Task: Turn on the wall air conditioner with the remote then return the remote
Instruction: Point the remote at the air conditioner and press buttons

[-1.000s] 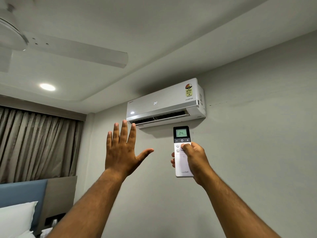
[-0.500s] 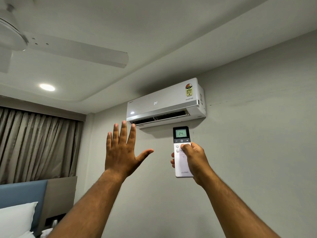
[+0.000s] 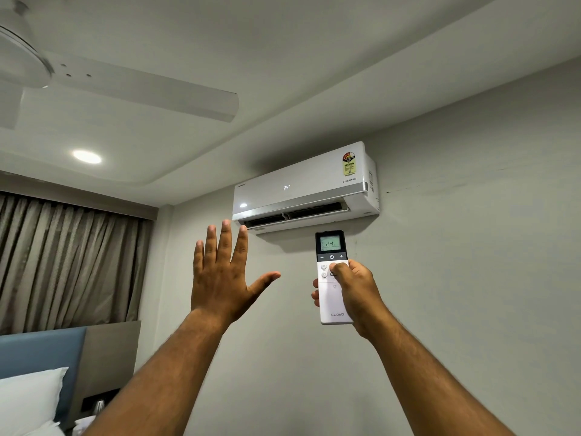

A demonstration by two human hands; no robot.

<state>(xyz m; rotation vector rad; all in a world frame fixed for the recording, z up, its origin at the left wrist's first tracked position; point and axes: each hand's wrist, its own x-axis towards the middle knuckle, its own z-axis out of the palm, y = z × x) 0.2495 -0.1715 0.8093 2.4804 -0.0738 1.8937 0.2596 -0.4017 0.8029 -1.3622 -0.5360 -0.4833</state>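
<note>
The white wall air conditioner (image 3: 301, 187) hangs high on the grey wall. Its front shows "24" and its lower flap stands open. My right hand (image 3: 358, 294) grips a white remote (image 3: 331, 297) just below the unit, pointed up at it. The remote's dark top has a lit screen reading "24", and my thumb rests on the buttons under the power key. My left hand (image 3: 223, 275) is raised, palm toward the unit, fingers spread, holding nothing, just below the flap's left end.
A white ceiling fan (image 3: 125, 86) hangs at the upper left beside a lit ceiling lamp (image 3: 87, 157). Brown curtains (image 3: 63, 262) cover the left wall. A blue headboard (image 3: 41, 350) and a white pillow (image 3: 28, 398) sit at the lower left.
</note>
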